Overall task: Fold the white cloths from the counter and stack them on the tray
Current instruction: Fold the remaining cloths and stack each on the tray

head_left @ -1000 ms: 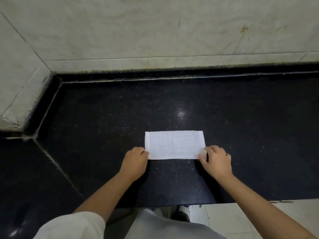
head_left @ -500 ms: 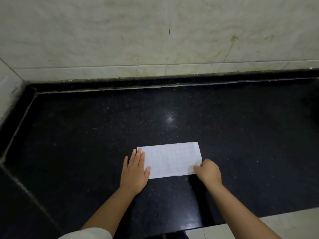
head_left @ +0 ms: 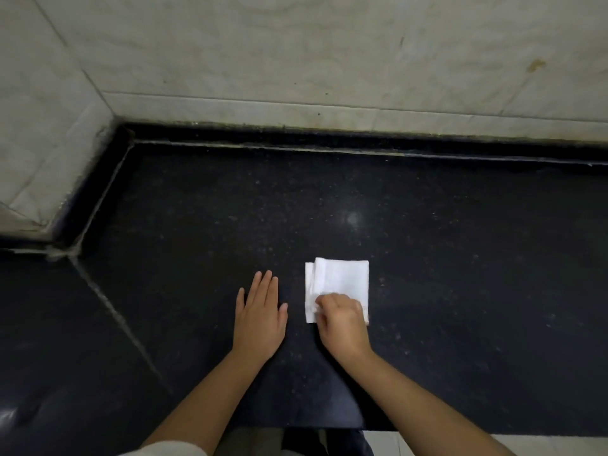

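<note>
One white cloth [head_left: 342, 278] lies folded into a small near-square on the black counter [head_left: 329, 209], a little right of centre. Its left side shows layered edges that do not line up. My right hand [head_left: 342, 319] sits on the cloth's near part, fingers curled and pinching the folded layers. My left hand [head_left: 261, 312] lies flat on the bare counter to the left of the cloth, fingers straight, a short gap from it. No tray is in view.
A pale tiled wall [head_left: 329, 60] backs the counter and angles forward at the left corner [head_left: 121, 133]. A seam [head_left: 108, 311] crosses the counter on the left. The counter's front edge [head_left: 427, 429] runs along the bottom, with pale floor below.
The long strip was folded in half leftward into a square by my right hand. My left hand came off the cloth onto the bare counter. The camera view shifted.
</note>
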